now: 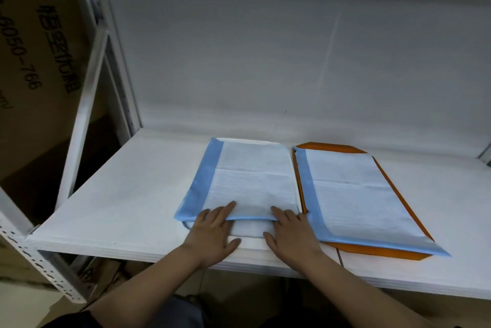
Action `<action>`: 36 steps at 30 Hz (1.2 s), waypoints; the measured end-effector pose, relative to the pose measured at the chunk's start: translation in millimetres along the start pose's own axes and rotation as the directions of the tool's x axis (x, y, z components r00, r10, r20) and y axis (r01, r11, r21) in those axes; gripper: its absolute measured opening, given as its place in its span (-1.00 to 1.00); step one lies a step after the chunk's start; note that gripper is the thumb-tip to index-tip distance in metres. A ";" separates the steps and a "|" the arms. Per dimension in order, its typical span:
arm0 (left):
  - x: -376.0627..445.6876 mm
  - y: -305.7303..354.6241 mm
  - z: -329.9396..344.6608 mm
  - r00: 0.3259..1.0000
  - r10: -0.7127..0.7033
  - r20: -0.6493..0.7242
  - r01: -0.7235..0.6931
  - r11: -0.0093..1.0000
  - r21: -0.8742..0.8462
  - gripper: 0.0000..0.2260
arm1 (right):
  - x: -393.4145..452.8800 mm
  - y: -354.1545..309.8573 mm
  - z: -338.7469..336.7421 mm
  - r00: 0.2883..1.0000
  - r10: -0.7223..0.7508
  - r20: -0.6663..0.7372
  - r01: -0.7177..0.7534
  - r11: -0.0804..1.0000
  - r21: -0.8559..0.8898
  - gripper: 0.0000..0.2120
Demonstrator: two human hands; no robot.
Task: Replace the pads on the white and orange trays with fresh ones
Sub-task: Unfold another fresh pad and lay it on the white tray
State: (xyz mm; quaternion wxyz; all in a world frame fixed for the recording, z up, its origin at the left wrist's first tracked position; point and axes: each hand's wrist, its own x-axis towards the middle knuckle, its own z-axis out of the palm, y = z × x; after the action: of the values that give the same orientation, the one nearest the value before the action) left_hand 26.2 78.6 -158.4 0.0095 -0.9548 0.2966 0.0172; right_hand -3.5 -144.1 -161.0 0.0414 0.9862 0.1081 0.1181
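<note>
A white tray (248,229) lies on the shelf at centre, mostly covered by a white pad with blue edges (252,181); only the tray's near end shows. My left hand (212,232) rests flat on the pad's near left corner, fingers straight. My right hand (289,232) lies flat on the pad's near right corner, fingers spread. To the right sits an orange tray (372,249) with another blue-edged white pad (353,194) spread over it, hanging slightly past the tray's near right corner.
The trays lie on a white shelf (127,194) of a metal rack, with a white back wall and another shelf overhead. A rack post (34,253) stands at the near left. Cardboard boxes (39,48) stand to the left.
</note>
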 end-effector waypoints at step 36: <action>16.9 -24.7 -15.5 0.962 -0.134 -0.240 0.087 0.977 -0.196 -0.48 | 7.9 -12.5 -8.7 0.999 0.015 -0.044 -0.002 0.957 0.291 -0.63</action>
State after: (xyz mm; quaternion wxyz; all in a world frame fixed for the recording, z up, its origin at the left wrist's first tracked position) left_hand 54.5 88.9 -143.4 -0.1155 -0.9611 0.2386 -0.0772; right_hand -0.6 -129.7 -152.2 -0.1073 0.9791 0.1210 0.1237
